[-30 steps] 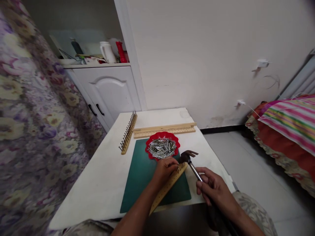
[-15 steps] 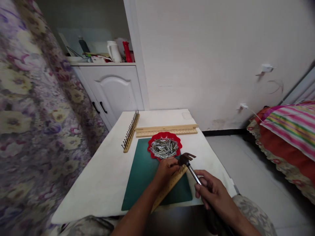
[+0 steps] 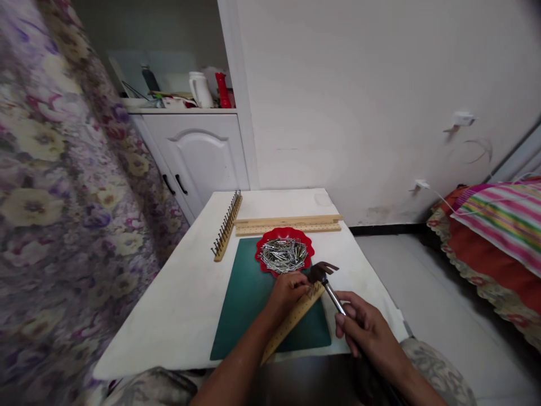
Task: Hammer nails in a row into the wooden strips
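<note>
My right hand (image 3: 367,332) is closed around the handle of a claw hammer (image 3: 336,298). Its dark head lies right by the fingertips of my left hand (image 3: 291,293). Those fingers are pinched over the far end of a pale wooden strip (image 3: 291,321), at a nail that is mostly hidden by fingers and hammer. Several nails (image 3: 315,290) stand in that end of the strip, and rows of small holes run down the rest. The strip lies slantwise over a green mat (image 3: 240,304). Just beyond my left hand sits a red scalloped dish (image 3: 258,248) full of loose nails (image 3: 283,255).
On the white-covered table (image 3: 169,316), a wooden strip with upright nails (image 3: 228,225) lies at the left. More wooden strips (image 3: 289,221) lie behind the dish. A floral curtain (image 3: 76,197) hangs at the left, a white cabinet (image 3: 203,152) stands behind, and a bed (image 3: 494,242) is at the right.
The view has shifted slightly. Both hands, the hammer and the strip keep nearly the same places relative to each other.
</note>
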